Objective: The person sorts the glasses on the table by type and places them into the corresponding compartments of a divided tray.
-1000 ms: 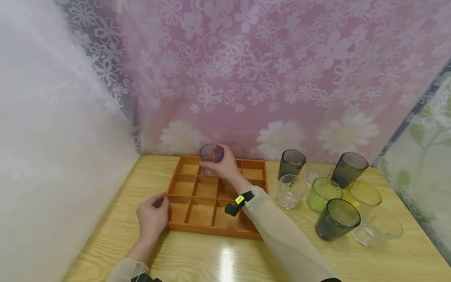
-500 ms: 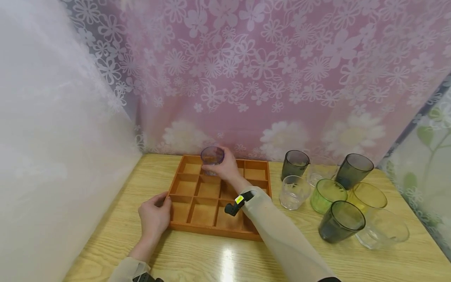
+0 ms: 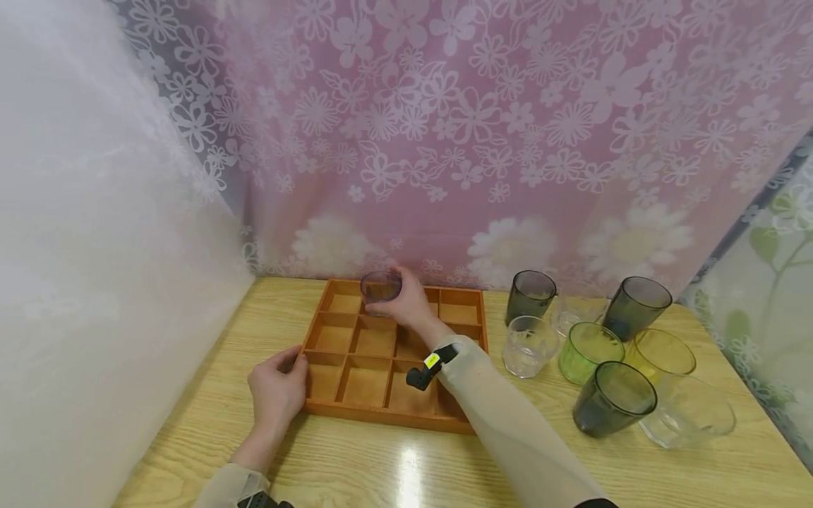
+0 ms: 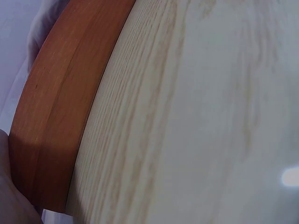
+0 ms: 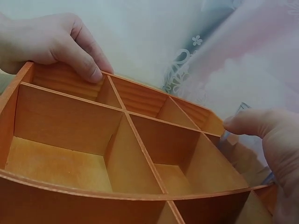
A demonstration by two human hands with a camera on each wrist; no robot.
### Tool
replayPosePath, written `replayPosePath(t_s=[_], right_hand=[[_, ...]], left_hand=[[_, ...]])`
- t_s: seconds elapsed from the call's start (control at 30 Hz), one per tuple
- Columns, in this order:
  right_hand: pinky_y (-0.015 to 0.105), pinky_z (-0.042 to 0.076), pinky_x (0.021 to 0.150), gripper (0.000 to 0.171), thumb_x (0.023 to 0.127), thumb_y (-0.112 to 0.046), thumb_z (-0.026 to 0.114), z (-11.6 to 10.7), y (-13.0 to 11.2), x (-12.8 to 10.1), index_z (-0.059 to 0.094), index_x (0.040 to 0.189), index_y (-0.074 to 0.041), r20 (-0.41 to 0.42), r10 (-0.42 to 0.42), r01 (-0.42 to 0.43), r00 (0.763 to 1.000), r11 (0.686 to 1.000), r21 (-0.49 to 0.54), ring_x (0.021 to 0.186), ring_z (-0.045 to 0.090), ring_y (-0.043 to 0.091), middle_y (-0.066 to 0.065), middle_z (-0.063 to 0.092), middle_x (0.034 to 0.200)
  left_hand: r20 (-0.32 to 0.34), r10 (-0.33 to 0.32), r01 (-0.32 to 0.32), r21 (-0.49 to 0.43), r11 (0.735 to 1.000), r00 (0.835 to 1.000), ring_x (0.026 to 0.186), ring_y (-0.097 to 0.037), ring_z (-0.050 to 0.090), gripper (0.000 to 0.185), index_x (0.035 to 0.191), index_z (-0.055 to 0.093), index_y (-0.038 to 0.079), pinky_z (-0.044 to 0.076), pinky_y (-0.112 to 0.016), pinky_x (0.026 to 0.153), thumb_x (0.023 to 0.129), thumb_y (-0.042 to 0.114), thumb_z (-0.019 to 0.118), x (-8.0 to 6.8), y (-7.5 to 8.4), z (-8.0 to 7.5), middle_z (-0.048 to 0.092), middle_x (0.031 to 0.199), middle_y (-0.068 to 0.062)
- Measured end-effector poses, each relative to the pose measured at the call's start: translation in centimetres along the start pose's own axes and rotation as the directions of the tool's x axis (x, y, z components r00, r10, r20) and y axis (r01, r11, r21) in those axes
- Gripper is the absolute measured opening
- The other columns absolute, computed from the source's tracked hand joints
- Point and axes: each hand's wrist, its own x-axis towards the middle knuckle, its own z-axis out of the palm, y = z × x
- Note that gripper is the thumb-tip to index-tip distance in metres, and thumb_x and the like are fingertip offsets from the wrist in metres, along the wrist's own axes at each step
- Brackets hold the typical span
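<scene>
A divided wooden tray (image 3: 387, 418) lies on the table. My right hand (image 3: 408, 302) holds a clear tumbler with a bluish-purple rim (image 3: 381, 287) at the second compartment of the back row. In the right wrist view the lower part of the tumbler (image 5: 243, 156) shows down between the dividers, with my thumb at its side. My left hand (image 3: 276, 386) grips the tray's left wall near the front corner; in the right wrist view its thumb (image 5: 80, 63) lies over the rim. The tray's outer side (image 4: 60, 102) fills the left of the left wrist view.
Several glasses stand right of the tray: dark grey ones (image 3: 531, 296), clear ones (image 3: 527, 353), a green one (image 3: 587, 356) and a yellow one (image 3: 676, 353). A pink flowered curtain (image 3: 406, 141) hangs close behind the tray. White sheeting (image 3: 114, 233) borders the left.
My right hand has lowered the tumbler, so its rim sits nearer the tray's dividers. The left hand has kept its grip on the tray's wall.
</scene>
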Motion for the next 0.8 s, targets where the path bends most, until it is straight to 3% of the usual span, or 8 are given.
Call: replayPosePath(t_s=[0.27,0.53,0.8], right_hand=[[0.046,0.043,0.113,0.103,0.078,-0.021,0.098,-1.2,-0.2,-0.9,0.038,0.160,-0.003,0.020,-0.008,0.007,1.000,0.999,0.043,0.140,0.049,0.035,0.014,0.047,0.157],[0.048,0.040,0.116,0.099,0.081,-0.020,0.096,-3.0,-0.3,-2.1,0.039,0.160,-0.006,0.018,0.004,-0.006,1.000,0.987,0.158,0.144,0.047,0.033,0.016,0.047,0.159],[0.053,0.037,0.117,0.094,0.083,-0.016,0.093,-5.5,-1.1,-4.0,0.039,0.160,-0.005,0.001,-0.051,0.050,0.999,0.971,0.232,0.144,0.046,0.037,0.015,0.048,0.158]], left_hand=[[0.005,0.005,-0.005,-0.002,1.000,1.000,0.092,-0.030,0.076,0.018,0.110,0.082,0.000,0.047,-0.011,0.072,0.096,0.006,0.072,-0.2,0.3,0.2,0.079,0.099,-0.016],[0.005,0.003,-0.003,-0.001,1.000,1.000,0.092,-0.030,0.076,0.019,0.111,0.082,0.000,0.044,-0.008,0.071,0.096,0.007,0.073,-0.3,0.4,0.1,0.079,0.099,-0.015],[-0.017,0.002,-0.002,0.011,1.000,1.000,0.092,-0.029,0.075,0.019,0.110,0.083,0.001,0.043,-0.006,0.071,0.095,0.008,0.073,-0.3,0.3,-0.1,0.080,0.098,-0.014]])
